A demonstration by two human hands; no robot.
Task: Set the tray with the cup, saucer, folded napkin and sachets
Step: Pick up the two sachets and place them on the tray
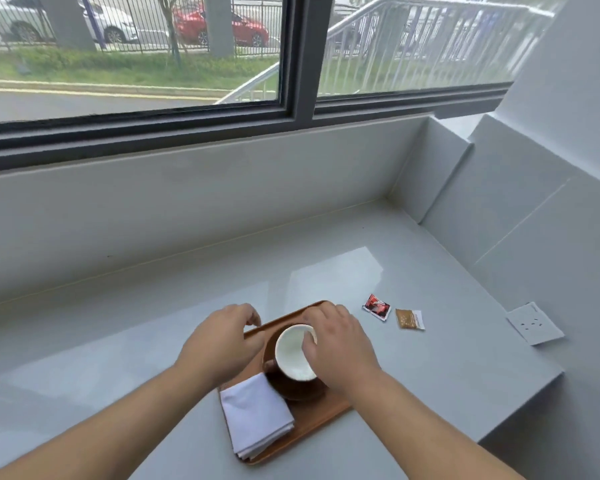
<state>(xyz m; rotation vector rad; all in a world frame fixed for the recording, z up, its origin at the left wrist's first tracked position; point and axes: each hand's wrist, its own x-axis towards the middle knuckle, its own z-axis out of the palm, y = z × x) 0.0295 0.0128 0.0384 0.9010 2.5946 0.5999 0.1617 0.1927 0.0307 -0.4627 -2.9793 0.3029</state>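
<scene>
So, both hands are over the wooden tray [312,424] on the grey counter [118,341].

Right hand [336,344] is curled round the rim of the white cup [293,353], which sits tilted on the dark saucer [300,391]. Left hand [222,337] hovers loosely half-open at the tray's far left edge, holding nothing. Folded napkin [257,415] lies at the near end; the red sachet [377,307] and brown sachet [409,319] lie off to the right on the counter.

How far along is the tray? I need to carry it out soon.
Done: the folded napkin lies on the wooden tray, and the dark saucer is on it too. In hand: the right hand grips the white cup, tilted over the saucer, while the left hand hovers by the tray's far edge. Left: the red sachet and brown sachet still lie on the counter.
</scene>
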